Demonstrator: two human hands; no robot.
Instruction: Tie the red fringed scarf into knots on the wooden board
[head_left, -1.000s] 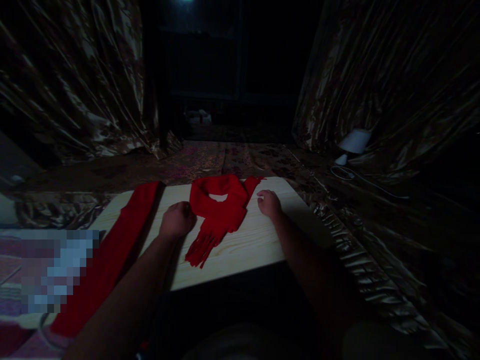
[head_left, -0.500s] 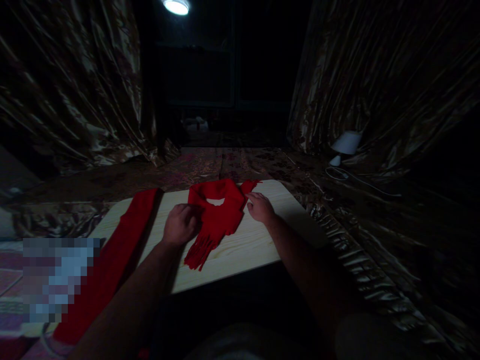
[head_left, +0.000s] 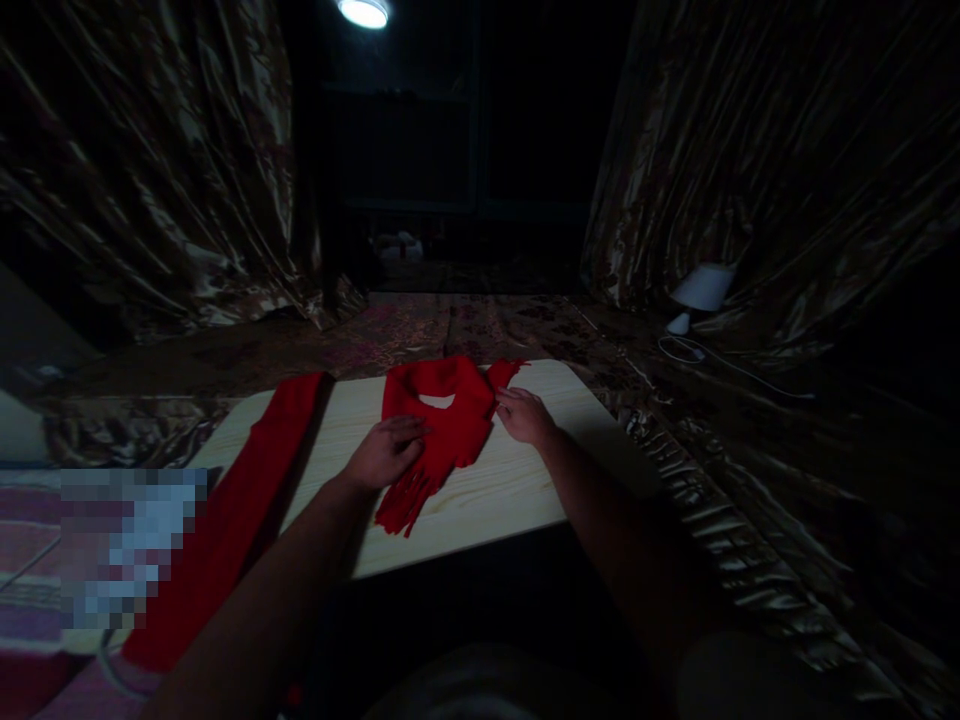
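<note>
A red scarf with fringed ends lies looped and crossed on a pale wooden tabletop. The board shows through the loop's small opening. My left hand rests on the loop's left side, fingers stretched over the fabric just above the front fringe. At the right edge, the fingertips of my right hand touch the scarf near its far fringed end, with the fingers extended and slightly bent. A second long red cloth, folded into a strip, runs along the left of the table.
A small white lamp with a loose cord stands at the back right on a patterned cover. Curtains hang on both sides. Striped fabric and a blurred-out patch lie at the left. The room is dim.
My left hand has uncurled and moved right, onto the scarf's left side. My right hand stays at the scarf's right edge. The view has shifted slightly.
</note>
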